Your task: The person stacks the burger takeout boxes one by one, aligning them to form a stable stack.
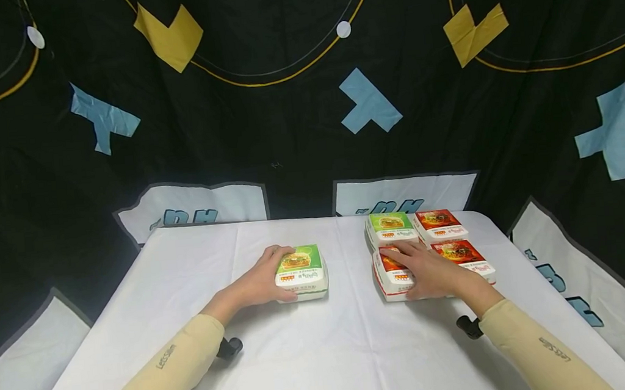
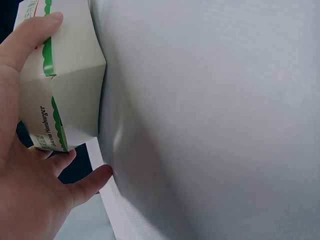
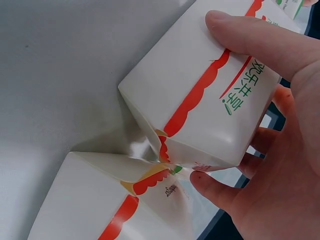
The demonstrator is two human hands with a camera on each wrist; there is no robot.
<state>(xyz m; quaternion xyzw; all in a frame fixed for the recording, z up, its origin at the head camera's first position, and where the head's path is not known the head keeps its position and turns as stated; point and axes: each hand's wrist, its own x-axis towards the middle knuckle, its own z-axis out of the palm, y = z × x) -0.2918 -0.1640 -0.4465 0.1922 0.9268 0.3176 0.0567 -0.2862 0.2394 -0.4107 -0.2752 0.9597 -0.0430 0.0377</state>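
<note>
A green-topped hamburger box (image 1: 302,275) stands on the white table left of centre. My left hand (image 1: 268,276) holds it from its left side, thumb on the near face and fingers over the far side. In the left wrist view the thumb presses the white wall of the green-trimmed box (image 2: 75,50). My right hand (image 1: 427,267) grips a red-topped hamburger box (image 1: 393,280) at the front left of a group, thumb on its near wall. In the right wrist view the fingers of my right hand (image 3: 270,165) reach round the far side of that red-trimmed box (image 3: 200,90).
Beside the held red box stands another red-topped box (image 1: 463,253), close against it. Behind them are a green-topped box (image 1: 392,225) and a further red-topped box (image 1: 440,225). A black curtain (image 1: 264,143) hangs behind the white table (image 1: 315,366).
</note>
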